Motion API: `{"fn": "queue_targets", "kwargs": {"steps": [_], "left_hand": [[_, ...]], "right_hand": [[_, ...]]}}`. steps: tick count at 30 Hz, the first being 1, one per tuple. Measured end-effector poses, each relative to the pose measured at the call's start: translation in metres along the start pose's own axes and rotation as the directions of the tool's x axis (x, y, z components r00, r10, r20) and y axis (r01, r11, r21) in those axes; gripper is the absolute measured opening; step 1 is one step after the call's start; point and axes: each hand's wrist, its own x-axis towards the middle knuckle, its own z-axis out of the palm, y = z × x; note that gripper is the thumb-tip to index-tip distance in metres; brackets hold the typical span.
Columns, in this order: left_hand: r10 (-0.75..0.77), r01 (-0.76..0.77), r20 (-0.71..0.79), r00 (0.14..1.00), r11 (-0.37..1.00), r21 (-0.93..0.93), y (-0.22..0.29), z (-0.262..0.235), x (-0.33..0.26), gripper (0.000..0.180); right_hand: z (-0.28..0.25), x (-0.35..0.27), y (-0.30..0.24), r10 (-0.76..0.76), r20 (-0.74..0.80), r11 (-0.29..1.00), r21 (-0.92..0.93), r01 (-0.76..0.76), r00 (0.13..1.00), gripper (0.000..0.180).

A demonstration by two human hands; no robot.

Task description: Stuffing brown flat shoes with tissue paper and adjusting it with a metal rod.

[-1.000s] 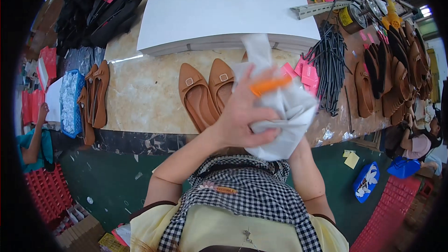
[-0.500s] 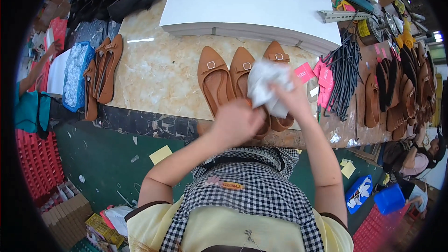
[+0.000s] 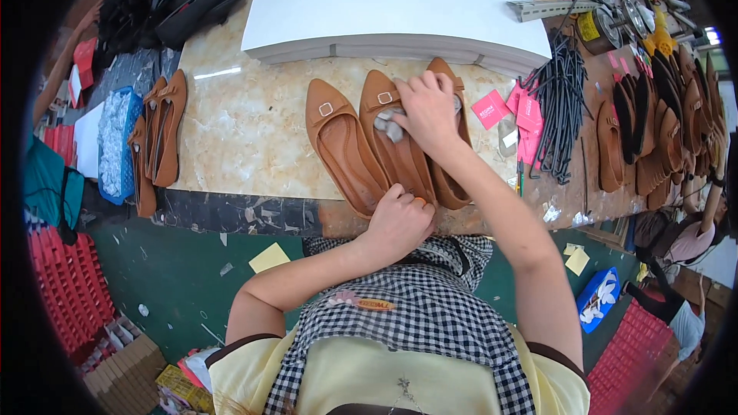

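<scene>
Three tan pointed flat shoes with square buckles lie side by side at the table's front edge, toes pointing away: a left shoe, a middle shoe and a right shoe. My right hand is over the toe end of the middle shoe, fingers curled on crumpled whitish paper that shows at the shoe's opening. The hand hides part of the right shoe's toe. At the middle shoe's heel, my left hand is closed, its fingers curled around the heel end.
A thick stack of white sheets lies at the back. Pink tags and a bundle of dark rods are to the right, with more shoes beyond. Left stand a blue basket of crumpled paper and more tan flats.
My right hand has brought the crumpled paper from above the shoes into the middle shoe's opening. My left hand has moved down to the heel. The whole view has shifted slightly.
</scene>
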Motion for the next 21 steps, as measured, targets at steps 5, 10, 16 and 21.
{"fn": "queue_targets", "kwargs": {"steps": [5,10,16,21], "left_hand": [[0.178,-0.198,0.106,0.978,0.955,0.222,-0.026,-0.055,0.051,0.037],[-0.087,0.306,-0.415,0.906,0.811,0.498,-0.196,-0.100,0.196,0.055],[-0.202,0.328,-0.467,0.861,0.922,0.205,-0.198,-0.085,0.198,0.042],[0.273,-0.283,-0.259,0.927,0.959,-0.001,-0.026,-0.062,0.108,0.011]], "right_hand": [[0.011,-0.009,0.008,0.104,-0.079,0.983,0.160,-0.090,0.991,0.059],[-0.045,-0.068,0.008,0.184,-0.082,0.870,0.477,-0.124,0.979,0.051],[-0.065,-0.110,0.014,0.349,0.126,0.684,0.643,-0.345,0.928,0.059],[-0.057,-0.109,0.039,0.420,0.442,-0.635,0.767,-0.091,0.793,0.066]]}}
